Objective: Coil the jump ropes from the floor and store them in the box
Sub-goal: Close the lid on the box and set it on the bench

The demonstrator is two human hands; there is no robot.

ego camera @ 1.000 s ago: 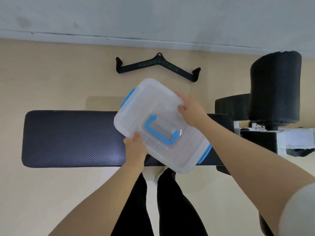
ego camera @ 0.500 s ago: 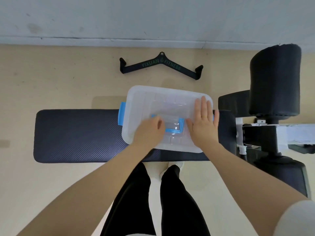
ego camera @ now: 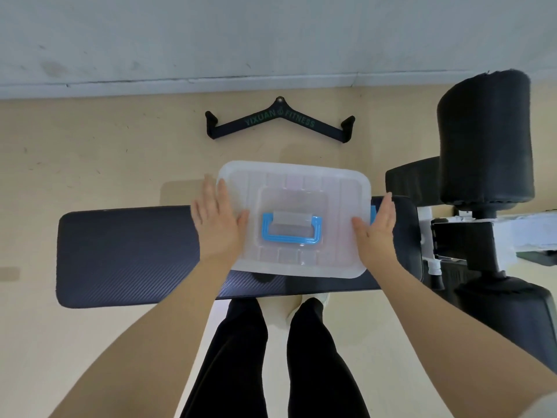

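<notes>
I see the dark padded counter (ego camera: 126,254) running left to right. The translucent box (ego camera: 294,218) rests on its right half. On the floor (ego camera: 90,164) beyond lies a black V-shaped bar (ego camera: 280,120).

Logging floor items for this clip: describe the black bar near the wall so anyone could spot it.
Start at the wall and look at the floor strip before the bench. The bar lies there, beyond the box: a shallow black V with upturned ends and green lettering.
</notes>
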